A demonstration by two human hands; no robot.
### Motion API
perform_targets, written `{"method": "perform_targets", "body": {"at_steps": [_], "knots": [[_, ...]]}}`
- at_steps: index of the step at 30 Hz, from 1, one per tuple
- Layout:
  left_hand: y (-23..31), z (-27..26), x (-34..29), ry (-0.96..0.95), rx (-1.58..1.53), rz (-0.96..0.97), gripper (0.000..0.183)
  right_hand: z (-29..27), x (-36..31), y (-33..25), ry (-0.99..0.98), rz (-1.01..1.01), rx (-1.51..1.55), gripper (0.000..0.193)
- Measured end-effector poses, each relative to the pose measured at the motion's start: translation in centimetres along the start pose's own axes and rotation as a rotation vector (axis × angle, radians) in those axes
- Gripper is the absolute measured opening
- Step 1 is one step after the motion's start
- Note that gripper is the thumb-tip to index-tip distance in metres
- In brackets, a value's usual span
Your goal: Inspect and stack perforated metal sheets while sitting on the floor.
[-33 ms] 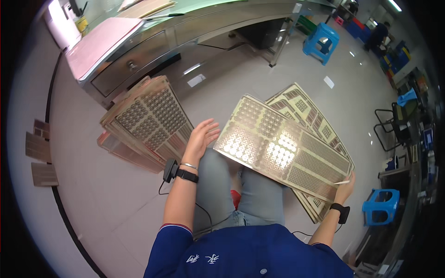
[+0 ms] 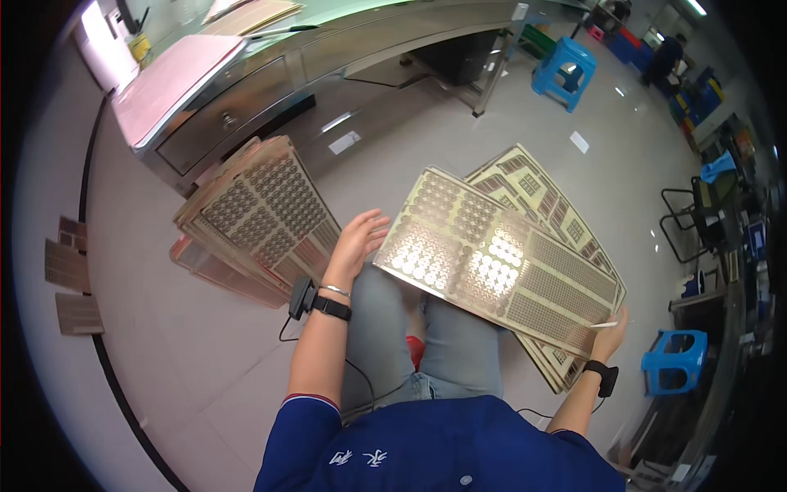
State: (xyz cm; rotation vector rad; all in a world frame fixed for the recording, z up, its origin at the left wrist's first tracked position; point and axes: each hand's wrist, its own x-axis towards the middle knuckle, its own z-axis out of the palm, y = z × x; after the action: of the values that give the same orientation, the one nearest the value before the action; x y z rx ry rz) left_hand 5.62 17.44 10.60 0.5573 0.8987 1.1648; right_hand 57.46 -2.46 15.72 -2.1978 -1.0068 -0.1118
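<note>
A large thin circuit board panel [image 2: 471, 262] with rows of round and small metallic patterns lies tilted over my right thigh, its lower left part glinting. My right hand [image 2: 609, 336] grips its right end, and a thin white stick [image 2: 604, 325] shows at those fingers. My left hand [image 2: 358, 239] is open beside the panel's left edge, its fingers extended; whether they touch it I cannot tell. Beneath the held panel, more patterned panels [image 2: 566, 209] stick out at an angle. To the left, a stack of similar panels [image 2: 266, 201] leans near the desk.
A metal desk [image 2: 340, 53] with drawers stands ahead, pink sheets [image 2: 176, 82] on its top. Blue plastic stools are at the far right [image 2: 566, 70] and near right [image 2: 674, 362]. A black-framed chair [image 2: 697, 209] stands at right. Another person [image 2: 666, 61] is far off.
The view has shifted very slightly. Both hands and the held panel keep nearly the same places.
</note>
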Motion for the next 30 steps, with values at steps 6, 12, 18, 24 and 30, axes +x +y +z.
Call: {"method": "perform_targets", "body": {"at_steps": [6,12,18,24,30], "knots": [[0.4,4.8,1.6,-0.076,0.642,-0.013,0.038,1.6,-2.8,1.9,-0.056,0.022,-0.140,0.030],[3.4,7.9,-2.9,0.063,0.728,0.370,0.029,1.5,-2.3,3.3,-0.063,0.019,-0.056,0.031],[3.8,6.3,-6.3,0.009,0.402,0.258,0.028,-0.5,-0.3,4.2,0.076,0.233,0.278,0.032],[4.2,1.3,-7.6,0.125,0.301,0.310,0.024,-4.4,1.2,-1.6,-0.204,0.408,0.824,0.034],[7.1,0.0,-10.1,0.139,0.273,0.559,0.023,-7.3,4.0,-1.9,-0.182,0.161,1.047,0.035]]}}
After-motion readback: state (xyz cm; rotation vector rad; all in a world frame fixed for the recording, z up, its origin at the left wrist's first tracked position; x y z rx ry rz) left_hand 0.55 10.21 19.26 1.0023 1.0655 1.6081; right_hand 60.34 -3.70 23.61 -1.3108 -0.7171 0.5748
